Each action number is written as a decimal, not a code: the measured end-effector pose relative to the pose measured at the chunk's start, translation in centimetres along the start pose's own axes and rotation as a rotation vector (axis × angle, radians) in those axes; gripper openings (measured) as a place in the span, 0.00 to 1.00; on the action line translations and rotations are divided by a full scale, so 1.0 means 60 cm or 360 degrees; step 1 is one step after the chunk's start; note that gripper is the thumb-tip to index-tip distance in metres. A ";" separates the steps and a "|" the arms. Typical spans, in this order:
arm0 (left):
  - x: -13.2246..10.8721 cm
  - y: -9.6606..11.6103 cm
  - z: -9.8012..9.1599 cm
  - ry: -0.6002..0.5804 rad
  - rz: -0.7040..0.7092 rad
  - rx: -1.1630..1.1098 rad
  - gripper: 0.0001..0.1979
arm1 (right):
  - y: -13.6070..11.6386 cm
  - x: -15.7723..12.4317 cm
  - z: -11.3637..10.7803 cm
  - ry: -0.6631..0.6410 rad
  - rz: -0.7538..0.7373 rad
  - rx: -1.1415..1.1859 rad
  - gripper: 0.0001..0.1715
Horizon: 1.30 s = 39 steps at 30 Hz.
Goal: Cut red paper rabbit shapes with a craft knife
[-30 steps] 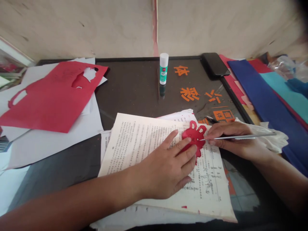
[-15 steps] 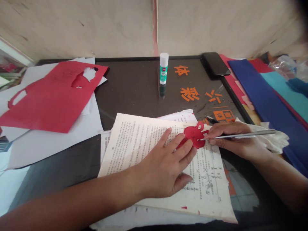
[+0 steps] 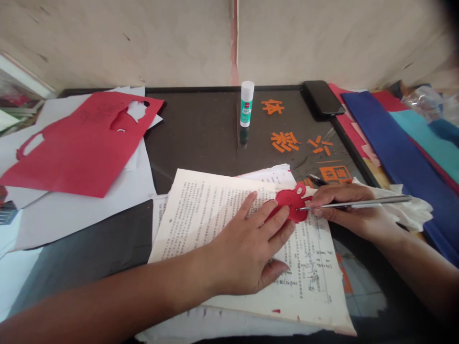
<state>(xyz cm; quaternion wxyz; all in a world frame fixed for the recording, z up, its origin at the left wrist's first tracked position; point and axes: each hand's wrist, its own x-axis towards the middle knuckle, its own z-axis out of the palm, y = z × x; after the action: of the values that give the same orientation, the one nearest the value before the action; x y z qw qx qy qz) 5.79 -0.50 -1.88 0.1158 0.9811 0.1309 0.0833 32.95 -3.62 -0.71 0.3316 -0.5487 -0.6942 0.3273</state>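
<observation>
A red paper cutout (image 3: 289,198) shaped like an animal head with looped ears lies on the stack of printed sheets (image 3: 204,200). My left hand (image 3: 253,248) rests flat on these sheets with its fingers spread, the fingertips pressing on the lower left of the cutout and hiding part of it. Between the thumb and fingers of my right hand (image 3: 344,205) is a slim silver craft knife (image 3: 373,201), held low and nearly level. Its tip touches the red paper near a small pale hole, right of my left fingertips.
A glue stick (image 3: 246,104) stands upright behind the sheets. Orange cut-paper characters (image 3: 285,142) and a black phone (image 3: 323,98) are to its right. Red paper with cut openings (image 3: 82,148) covers white sheets at left. Blue paper (image 3: 390,153) and a crumpled white cloth (image 3: 412,205) lie at right.
The whole view has shifted slightly. The knife's tip stays on the red cutout, with its handle turned a little. My left hand keeps its place on the paper.
</observation>
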 end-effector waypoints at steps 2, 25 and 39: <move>0.000 0.000 0.000 -0.0021 -0.0005 -0.0006 0.30 | 0.004 0.000 0.000 -0.0015 -0.0019 -0.0009 0.07; 0.005 -0.004 -0.007 -0.0217 -0.0042 -0.0123 0.31 | 0.004 0.001 -0.001 -0.0036 -0.0061 0.0007 0.05; 0.003 -0.006 -0.001 -0.0156 -0.0021 -0.0140 0.31 | 0.018 -0.005 0.001 0.0151 0.0093 0.0187 0.04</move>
<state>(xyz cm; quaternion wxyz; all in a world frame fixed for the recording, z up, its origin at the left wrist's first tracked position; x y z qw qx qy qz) 5.86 -0.10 -1.89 0.1656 0.9771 0.1278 0.0399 33.52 -3.70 -1.66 0.3862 -0.5631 -0.6410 0.3506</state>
